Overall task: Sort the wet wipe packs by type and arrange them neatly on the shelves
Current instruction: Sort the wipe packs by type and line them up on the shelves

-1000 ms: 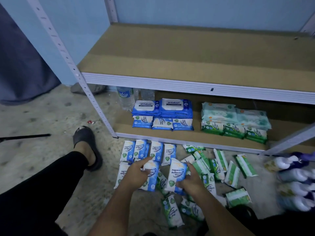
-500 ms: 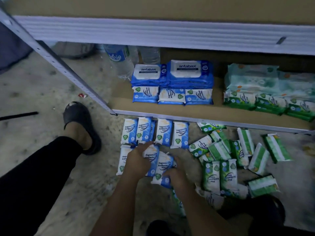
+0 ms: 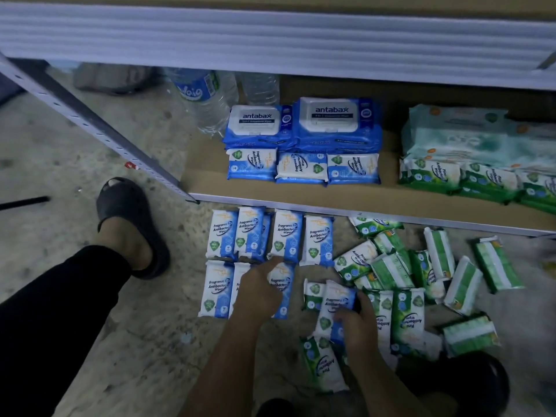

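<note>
Right hand (image 3: 356, 325) has fingers curled round a loose blue pack (image 3: 332, 305) at the near edge of the green heap (image 3: 391, 269) on the floor. Left hand (image 3: 260, 285) lies on another blue pack (image 3: 285, 293) in the second floor row, fingers bent over its top end. Can't tell if it's pinching the pack or just pressing it square. Blue floor rows (image 3: 285, 233) sit just in front of the lower shelf (image 3: 270, 192), which already has blue stock (image 3: 301, 167) on the left and green stock (image 3: 481, 176) on the right. Handling guess: small film-wrapped packs, light, soft, squashy, and the film is likely slick. Grip across the long edges mid-body, not by the crimped end seals. Several should gather edge-on, then stack flat.
</note>
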{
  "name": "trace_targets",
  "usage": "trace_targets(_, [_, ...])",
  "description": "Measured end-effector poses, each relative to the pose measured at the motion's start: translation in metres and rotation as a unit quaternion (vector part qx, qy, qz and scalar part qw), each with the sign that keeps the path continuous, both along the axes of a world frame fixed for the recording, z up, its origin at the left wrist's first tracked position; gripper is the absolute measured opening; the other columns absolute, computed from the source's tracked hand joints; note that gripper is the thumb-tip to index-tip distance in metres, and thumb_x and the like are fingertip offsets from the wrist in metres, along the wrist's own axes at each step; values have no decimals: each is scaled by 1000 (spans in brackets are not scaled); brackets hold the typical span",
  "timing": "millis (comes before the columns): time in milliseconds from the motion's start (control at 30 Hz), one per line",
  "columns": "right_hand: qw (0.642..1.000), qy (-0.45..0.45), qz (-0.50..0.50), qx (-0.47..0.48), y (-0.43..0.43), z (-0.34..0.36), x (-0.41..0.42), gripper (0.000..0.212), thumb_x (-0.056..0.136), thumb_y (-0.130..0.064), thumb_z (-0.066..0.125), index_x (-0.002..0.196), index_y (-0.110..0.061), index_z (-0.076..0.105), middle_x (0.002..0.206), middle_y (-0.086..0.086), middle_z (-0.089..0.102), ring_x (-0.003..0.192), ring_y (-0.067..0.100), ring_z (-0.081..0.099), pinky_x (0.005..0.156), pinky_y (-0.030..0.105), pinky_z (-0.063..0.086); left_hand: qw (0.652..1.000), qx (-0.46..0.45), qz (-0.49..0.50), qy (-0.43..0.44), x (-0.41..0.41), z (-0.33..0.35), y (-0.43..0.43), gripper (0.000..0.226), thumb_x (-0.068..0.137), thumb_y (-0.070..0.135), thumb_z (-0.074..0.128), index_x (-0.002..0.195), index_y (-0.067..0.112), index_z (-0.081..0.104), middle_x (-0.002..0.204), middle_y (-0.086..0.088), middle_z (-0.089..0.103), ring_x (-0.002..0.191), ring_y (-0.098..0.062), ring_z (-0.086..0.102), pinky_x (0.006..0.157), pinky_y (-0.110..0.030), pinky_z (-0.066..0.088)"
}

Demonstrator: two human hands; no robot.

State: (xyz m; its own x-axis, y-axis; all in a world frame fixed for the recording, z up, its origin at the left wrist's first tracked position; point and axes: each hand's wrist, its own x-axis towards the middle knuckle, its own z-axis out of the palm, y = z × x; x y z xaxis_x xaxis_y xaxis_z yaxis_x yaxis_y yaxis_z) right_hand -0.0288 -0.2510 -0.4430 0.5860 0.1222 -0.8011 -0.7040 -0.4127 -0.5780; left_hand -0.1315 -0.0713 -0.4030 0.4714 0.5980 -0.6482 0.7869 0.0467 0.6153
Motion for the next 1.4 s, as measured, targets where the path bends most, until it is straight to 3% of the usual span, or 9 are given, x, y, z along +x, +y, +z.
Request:
trace_targets(100, [989,-85,119,19,15,6,-10,61,88,9,61,132,-32,54,93,10,65,72,37,63,60,48,53,1000,-12,7,2,2,-2,-2,64,87,-12,54,143,20,54,134,-11,60,108,-26,63,67,-19,51])
trace_targets(200, [971,-153,185,21,34,3,-16,63,85,6,65,132,-34,54,88,10,67,59,25,57,52,40,48,1000,0,5,6,1,-5,-4,67,84,-11,53,142,22,55,105,-11,70,53,0,55,50,-23,43])
trace_targets(267, [964,-159,215,14,43,4,-15,61,85,4,65,130,-36,54,95,8,67,63,21,59,52,35,47,1000,6,1,12,0,-10,-7,68,83,-10,52,143,24,54,91,-9,69,37,-3,42,44,-23,37])
trace_targets(367, [971,-133,201,-13,36,2,-10,68,86,3,64,128,-48,48,87,8,66,61,31,59,51,42,47,1000,13,-20,16,1,-10,-9,70,82,-9,52,142,27,54,103,-11,71,48,-13,51,48,-27,40])
trace_targets(500, [959,-131,241,-65,8,0,-9,66,89,-6,67,141,-42,45,87,9,63,56,25,53,50,33,43,1000,13,-10,13,6,-9,-10,67,83,-9,58,142,23,54,128,-13,64,95,-29,68,69,-38,59])
trace_targets(633, [957,-132,238,-104,4,1,-1,57,90,-10,66,137,-38,48,83,5,63,60,30,57,53,38,45,1000,16,13,11,14,-15,-13,65,80,-10,63,138,20,58,125,-11,66,88,-19,65,77,-49,61])
trace_targets(800, [965,-105,221,-91,25,-5,2,56,92,-15,65,142,-32,45,98,2,65,70,24,65,55,39,52,999,43,-14,18,17,-22,-12,60,79,-8,63,133,19,63,115,-10,71,88,-23,71,69,-39,61])
trace_targets(1067, [936,-119,302,-136,13,-4,6,47,90,-17,65,132,-33,50,86,-2,64,66,18,62,53,26,43,993,68,-48,84,17,-35,-18,59,82,-2,65,136,21,58,116,-12,69,103,-28,68,81,-39,60])
trace_targets(1400, [953,-145,257,-70,19,-19,6,60,91,-9,67,140,-37,47,107,-3,68,83,16,65,67,40,58,917,221,-244,227,28,-31,-19,58,96,12,58,143,13,24,119,-10,64,99,-25,70,74,-35,56])
